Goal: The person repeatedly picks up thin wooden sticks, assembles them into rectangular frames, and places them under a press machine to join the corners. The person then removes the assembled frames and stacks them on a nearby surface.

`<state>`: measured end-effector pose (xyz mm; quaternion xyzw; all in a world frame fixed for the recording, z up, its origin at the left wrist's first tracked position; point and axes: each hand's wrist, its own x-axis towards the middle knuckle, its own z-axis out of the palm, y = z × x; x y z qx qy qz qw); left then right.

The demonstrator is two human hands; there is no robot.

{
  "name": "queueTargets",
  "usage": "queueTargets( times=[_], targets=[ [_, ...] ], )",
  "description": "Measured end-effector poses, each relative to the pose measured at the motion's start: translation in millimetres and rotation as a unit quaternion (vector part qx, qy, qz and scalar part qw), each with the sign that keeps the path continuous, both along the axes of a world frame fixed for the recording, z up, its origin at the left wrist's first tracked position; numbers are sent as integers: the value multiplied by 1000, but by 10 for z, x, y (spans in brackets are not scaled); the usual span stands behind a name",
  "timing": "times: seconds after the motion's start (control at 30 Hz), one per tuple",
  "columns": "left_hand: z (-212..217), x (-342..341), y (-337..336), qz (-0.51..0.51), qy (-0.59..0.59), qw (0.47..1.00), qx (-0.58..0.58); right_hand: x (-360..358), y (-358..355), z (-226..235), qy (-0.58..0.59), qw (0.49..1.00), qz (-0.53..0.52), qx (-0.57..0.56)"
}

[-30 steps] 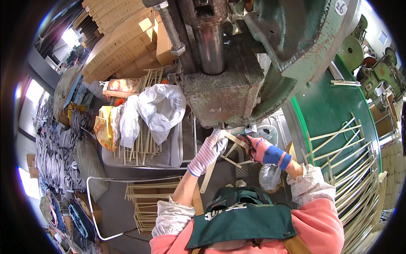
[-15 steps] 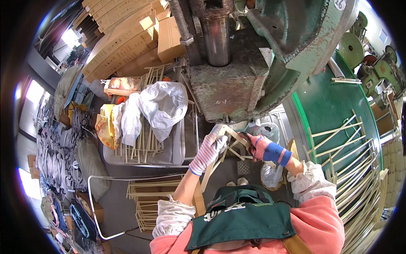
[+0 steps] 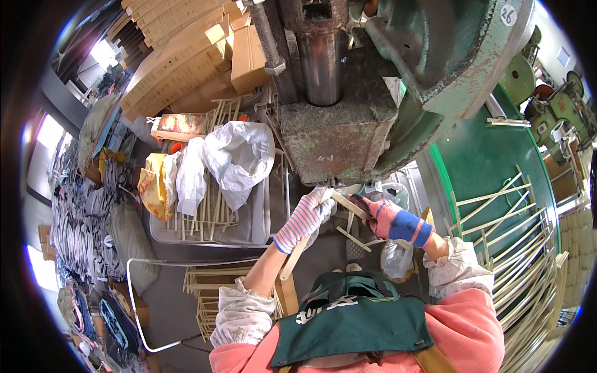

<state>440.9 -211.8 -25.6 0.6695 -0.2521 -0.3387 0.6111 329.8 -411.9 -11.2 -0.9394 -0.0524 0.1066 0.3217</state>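
Observation:
Just under the block of a green press (image 3: 336,140), I hold a pale angled frame piece (image 3: 348,204) made of narrow flat strips. Its bend lies close below the press block. My left hand (image 3: 305,217), in a striped glove, closes around the left strip, which sticks out below toward my body. My right hand (image 3: 388,219), in a pink and blue glove with dark fingers, grips the right strip. More thin pale strips (image 3: 353,239) show below and between my hands; whether they join the held piece I cannot tell. The exact contact with the press is hidden.
On the left, a grey cart (image 3: 255,224) carries pale strips and white plastic bags (image 3: 239,158). Cardboard boxes (image 3: 180,68) are stacked behind. Many strips (image 3: 528,267) lie on and beside a green table (image 3: 479,149) at right. More strips (image 3: 217,289) lie low at left.
The strips below my hands have shifted, and fewer show between them. The lower end of the left strip has swung left. Both hands stay near the press block, still gripping.

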Motion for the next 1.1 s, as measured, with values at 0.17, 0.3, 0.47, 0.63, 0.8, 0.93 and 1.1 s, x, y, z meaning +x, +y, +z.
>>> queueTargets(
  times=[0.17,0.3,0.47,0.63,0.8,0.93,1.1],
  targets=[
    [-80,-92,0,30,14,999,-6,10,-1,15,55,992,-30,111],
    [-199,-77,37,4,-14,999,-37,78,-32,22,148,977,-38,148],
    [-250,-247,275,121,-171,977,30,121,-21,49,118,987,20,107],
    [-187,-419,741,39,156,985,67,91,-22,-40,167,975,-36,145],
    [-133,-233,850,1,167,986,12,-21,-85,-226,105,966,-93,215],
    [-68,-170,848,-3,186,982,27,-103,-159,-331,73,944,-138,290],
    [-55,-209,924,-25,114,993,1,-84,-251,-296,181,923,-123,316]
  ],
)
